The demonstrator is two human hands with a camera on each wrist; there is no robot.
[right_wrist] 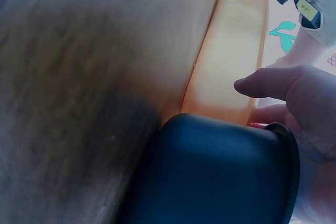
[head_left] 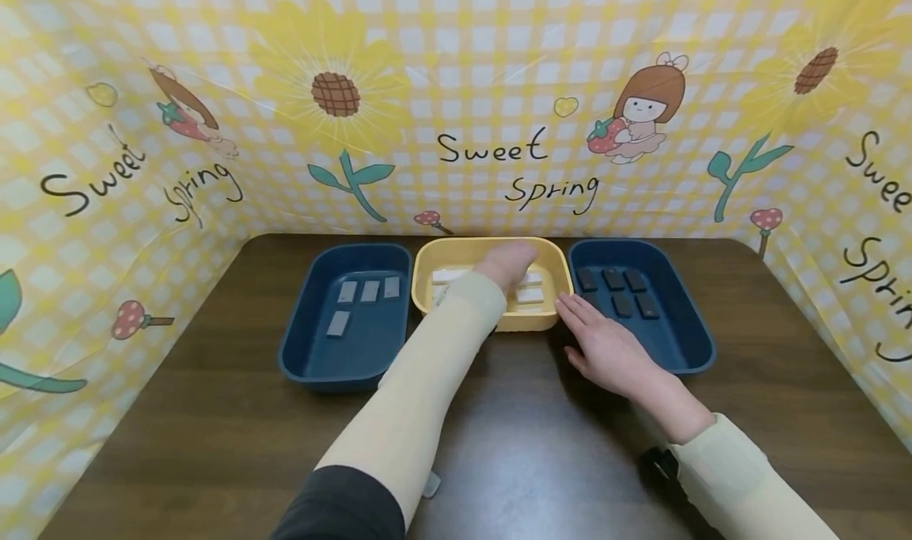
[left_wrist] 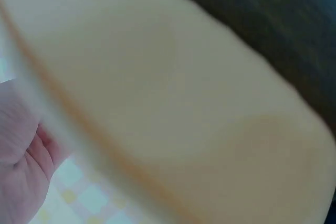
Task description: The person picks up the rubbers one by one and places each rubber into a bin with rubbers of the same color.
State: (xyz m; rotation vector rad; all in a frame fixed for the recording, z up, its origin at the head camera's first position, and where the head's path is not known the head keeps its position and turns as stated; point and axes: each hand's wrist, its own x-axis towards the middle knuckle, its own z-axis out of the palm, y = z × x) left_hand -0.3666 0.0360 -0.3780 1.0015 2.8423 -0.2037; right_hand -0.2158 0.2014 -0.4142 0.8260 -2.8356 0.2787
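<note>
My left hand reaches down into the yellow bin in the head view, over white rectangular tiles. Its fingers are hidden, so whether they hold a tile cannot be seen. The bin's blurred wall fills most of the left wrist view, with part of the left hand at its edge. My right hand has extended fingers at the yellow bin's front right corner. In the right wrist view, the right hand is by the adjoining rims of the yellow and blue bins, holding no tile that I can see.
The left blue bin contains several grey tiles. Several black tiles lie in the right blue bin. All three bins stand side by side on a dark wooden table, before a yellow checked cloth.
</note>
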